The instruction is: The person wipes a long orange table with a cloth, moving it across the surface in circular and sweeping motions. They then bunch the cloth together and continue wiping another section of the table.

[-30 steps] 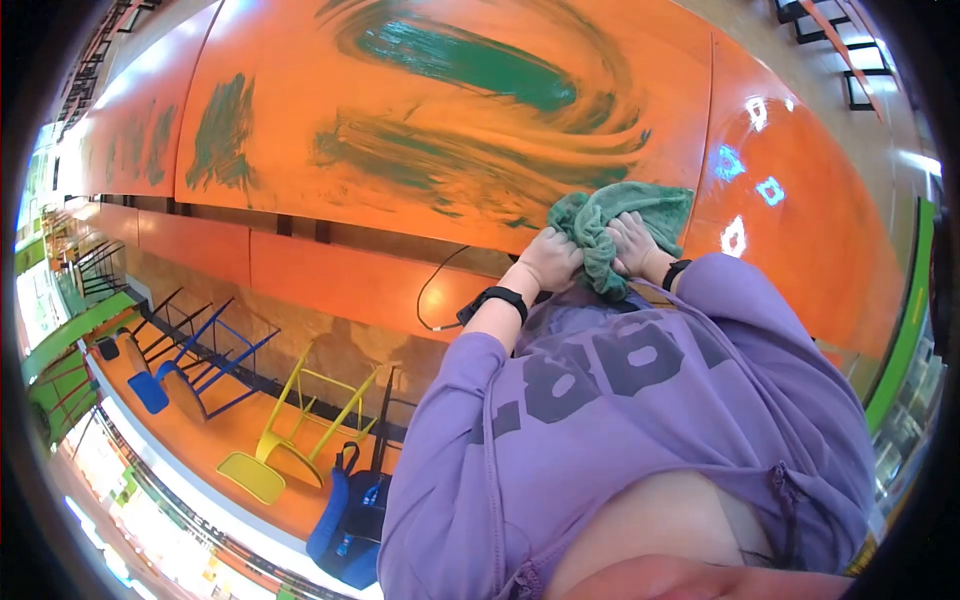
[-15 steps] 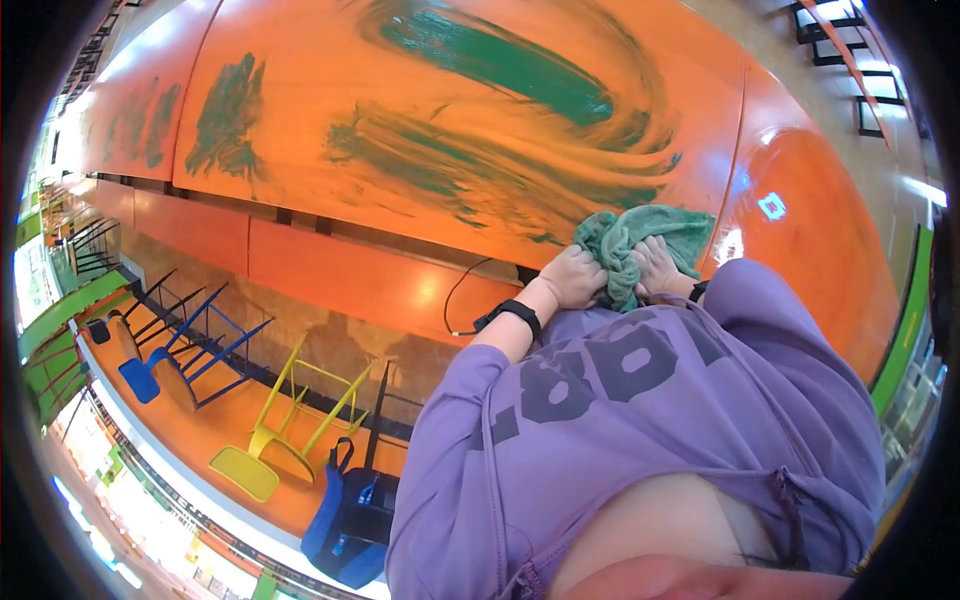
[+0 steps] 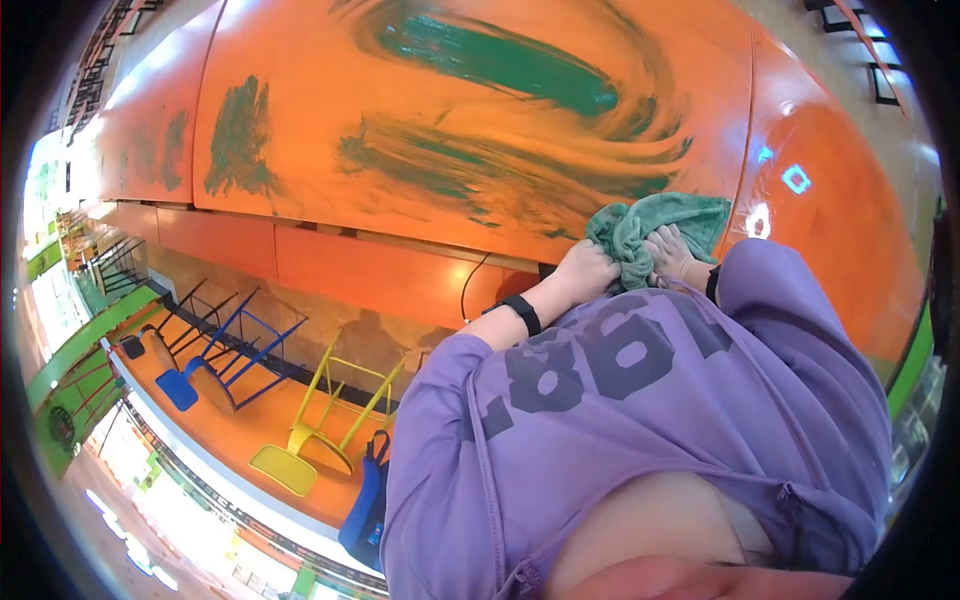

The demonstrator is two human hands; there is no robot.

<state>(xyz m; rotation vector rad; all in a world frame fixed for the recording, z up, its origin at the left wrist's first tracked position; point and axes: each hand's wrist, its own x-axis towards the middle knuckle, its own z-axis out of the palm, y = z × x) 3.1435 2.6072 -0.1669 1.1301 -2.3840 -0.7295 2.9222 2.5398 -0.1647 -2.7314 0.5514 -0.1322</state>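
A bunched green cloth (image 3: 625,240) lies at the near edge of the orange table (image 3: 330,60). My left hand (image 3: 587,270) is closed on the cloth's left part, a black band around that wrist. On its right part my right hand (image 3: 670,252) grips the fabric with bent fingers. Beyond the cloth, a thick green smear (image 3: 500,65) and thinner dark green streaks (image 3: 420,160) cover the tabletop. Farther left is another green patch (image 3: 240,135).
Below left stand a yellow chair (image 3: 285,470), a blue chair (image 3: 178,390) and a blue bag (image 3: 365,510). A dark cable (image 3: 468,285) hangs near the table edge. Seams divide the tabletop, with glossy reflections at right.
The camera view has shifted slightly, so the table and chairs sit a little farther right in view. Both hands still hold the cloth in nearly the same place on the table.
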